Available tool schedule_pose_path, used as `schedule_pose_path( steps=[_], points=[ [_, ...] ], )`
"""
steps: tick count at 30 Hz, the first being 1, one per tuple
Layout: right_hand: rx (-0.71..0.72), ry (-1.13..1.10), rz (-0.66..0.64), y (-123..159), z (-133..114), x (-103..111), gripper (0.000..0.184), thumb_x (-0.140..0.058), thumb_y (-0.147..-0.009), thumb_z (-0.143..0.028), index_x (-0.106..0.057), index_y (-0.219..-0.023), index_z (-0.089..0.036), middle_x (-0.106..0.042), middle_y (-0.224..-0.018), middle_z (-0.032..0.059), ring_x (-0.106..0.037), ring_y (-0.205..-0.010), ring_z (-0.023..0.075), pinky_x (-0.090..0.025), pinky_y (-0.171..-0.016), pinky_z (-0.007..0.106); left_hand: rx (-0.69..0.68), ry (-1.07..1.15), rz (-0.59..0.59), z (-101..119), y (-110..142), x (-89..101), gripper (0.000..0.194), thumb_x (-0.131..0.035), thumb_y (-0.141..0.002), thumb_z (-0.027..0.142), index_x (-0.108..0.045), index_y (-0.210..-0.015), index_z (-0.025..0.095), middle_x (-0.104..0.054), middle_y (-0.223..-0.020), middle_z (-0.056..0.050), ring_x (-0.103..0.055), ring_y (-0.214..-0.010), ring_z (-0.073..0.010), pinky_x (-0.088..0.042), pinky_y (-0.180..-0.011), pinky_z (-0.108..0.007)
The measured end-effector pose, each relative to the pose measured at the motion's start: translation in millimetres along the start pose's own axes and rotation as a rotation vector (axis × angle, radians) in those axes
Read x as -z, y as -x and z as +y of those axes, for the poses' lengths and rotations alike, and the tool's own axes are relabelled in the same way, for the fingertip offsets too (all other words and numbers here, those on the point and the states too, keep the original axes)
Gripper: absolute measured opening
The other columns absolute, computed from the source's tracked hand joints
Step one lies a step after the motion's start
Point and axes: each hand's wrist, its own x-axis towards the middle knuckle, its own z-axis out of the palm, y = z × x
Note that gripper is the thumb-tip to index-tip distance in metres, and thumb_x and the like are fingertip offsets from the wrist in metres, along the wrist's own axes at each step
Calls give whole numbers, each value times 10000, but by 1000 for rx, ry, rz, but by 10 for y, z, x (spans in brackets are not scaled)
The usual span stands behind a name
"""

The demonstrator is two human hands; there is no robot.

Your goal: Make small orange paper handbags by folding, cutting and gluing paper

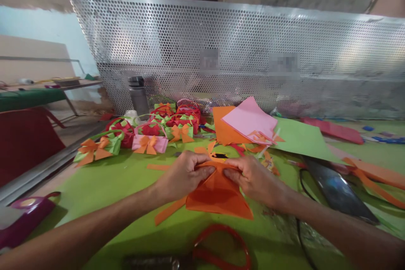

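Observation:
A folded piece of orange paper (218, 198) stands in front of me, its lower part flaring wide near the green tabletop. My left hand (186, 175) pinches its upper edge on the left, thumb in front and fingers behind. On the right of the same edge, my right hand (253, 177) pinches it in the same way, close to the left thumb. Orange strips (171, 211) lie by the left side of the paper. An orange paper bow piece (207, 150) and something black and yellow (219, 155) show just beyond my fingers.
Small paper bags with orange bows (148, 143) crowd the back left near a grey bottle (138, 99). Pink (251, 120) and light green sheets (308, 137) lie at the back right. A phone (340, 190) with a cable, red-handled scissors (221, 230) and a purple tool (30, 217) surround me.

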Motion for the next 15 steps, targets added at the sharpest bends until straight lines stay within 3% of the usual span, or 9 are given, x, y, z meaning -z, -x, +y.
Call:
schedule_pose_path(
  steps=[7,13,15],
  points=[
    [-28,62,37,30,30,-9,224,-469,-778,-225,-438,-560,-188,-312,-539,-53,-301,-512,93,-205,-457,236,2,14,-16,42,11,-15,225,-533,-802,285,-676,-768,115,-495,-582,21,-407,-529,-86,-305,-480,-176],
    [-14,-42,104,26,5,0,153,-497,-778,-213,-549,-639,-178,-431,-561,-46,-367,-540,100,-273,-488,227,-44,75,-4,55,4,4,192,-539,-782,210,-703,-869,158,-625,-733,-6,-505,-612,-101,-372,-546,-170],
    [-12,-85,113,23,-12,5,109,-510,-775,-210,-565,-687,-177,-489,-596,-39,-411,-568,105,-307,-510,221,-33,93,-6,51,-2,5,188,-546,-768,190,-700,-871,156,-611,-694,5,-484,-575,-90,-359,-516,-164]
  ],
)
